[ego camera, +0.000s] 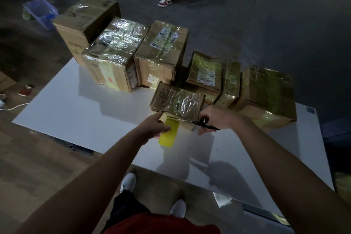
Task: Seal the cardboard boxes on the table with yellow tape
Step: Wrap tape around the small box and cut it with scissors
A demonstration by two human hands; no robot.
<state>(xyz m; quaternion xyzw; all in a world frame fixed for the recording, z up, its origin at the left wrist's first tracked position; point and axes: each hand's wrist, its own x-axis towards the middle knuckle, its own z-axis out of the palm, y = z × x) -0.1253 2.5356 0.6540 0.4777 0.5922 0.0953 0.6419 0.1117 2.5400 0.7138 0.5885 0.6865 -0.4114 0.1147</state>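
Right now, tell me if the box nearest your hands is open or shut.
Shut. The nearest box has its top flat and taped over, no flap raised; yellow tape hangs off its near edge.

1. Table [76, 112]: carried every box on its far half
2. Corner box [85, 19]: stood at the rear left; the wrapped box [112, 55] was just before it, and the labelled box [161, 53] was beside that on the right
3. End box [266, 91]: stood at the right edge
4. Near box [176, 99]: lay in front, between the labelled box and the end box
5. Tape strip [170, 135]: hung before the near box, held from the left by the left hand [153, 129]; the scissors [201, 124] lay to its right in the right hand [214, 118]
6. Bin [40, 12]: sat on the floor behind the table's left corner
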